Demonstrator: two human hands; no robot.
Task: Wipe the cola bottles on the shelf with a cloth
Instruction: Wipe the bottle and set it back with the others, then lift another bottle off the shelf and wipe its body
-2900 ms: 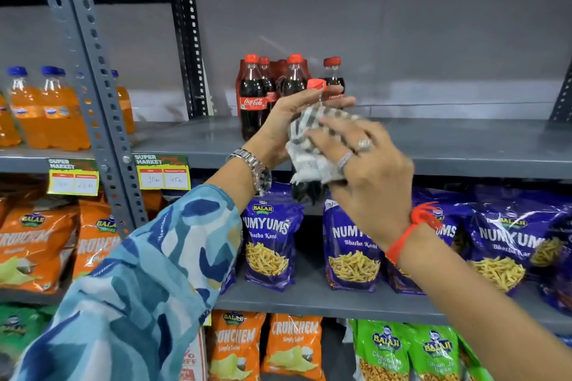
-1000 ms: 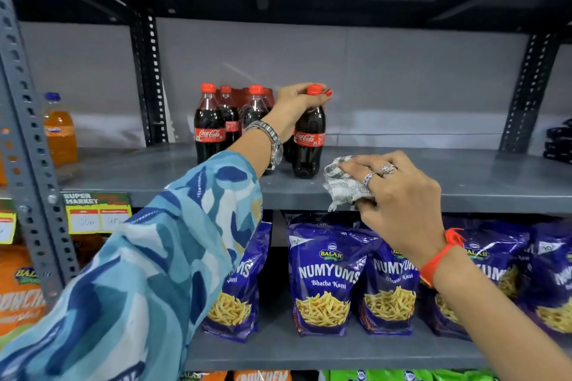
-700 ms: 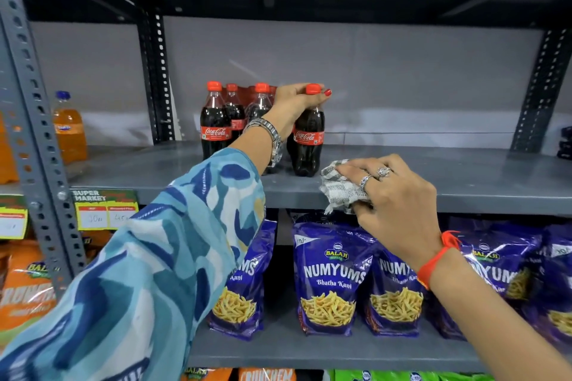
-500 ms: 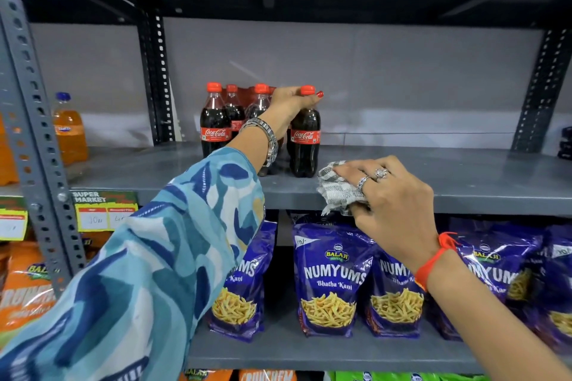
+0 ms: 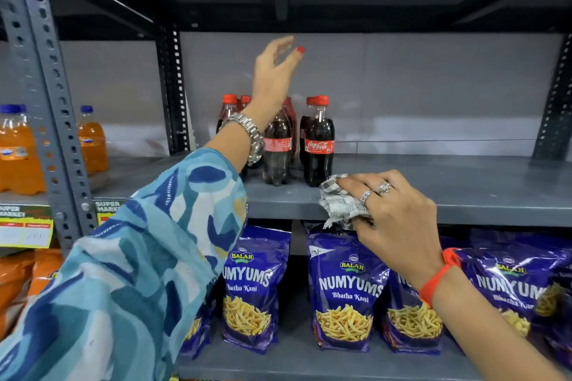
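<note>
Left hand [image 5: 274, 77]: fingers spread, empty, above bottles [image 5: 318, 141].
Right hand [image 5: 393, 219]: gripping cloth [image 5: 339, 199] on shelf [image 5: 464, 192].
Progress: wiping unfinished, judged.

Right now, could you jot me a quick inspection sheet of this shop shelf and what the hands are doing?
Surface: grey metal shelf, bare right of the bottles.
Job's things: cola bottles upright at shelf's left; checked cloth on the front edge.
Clutter: orange drink bottles next bay; purple snack bags below.
Hands: left hand open, raised above the bottles; right hand gripping the cloth.
Cables: nothing seen.
Surroundings: perforated uprights, price tags.
</note>
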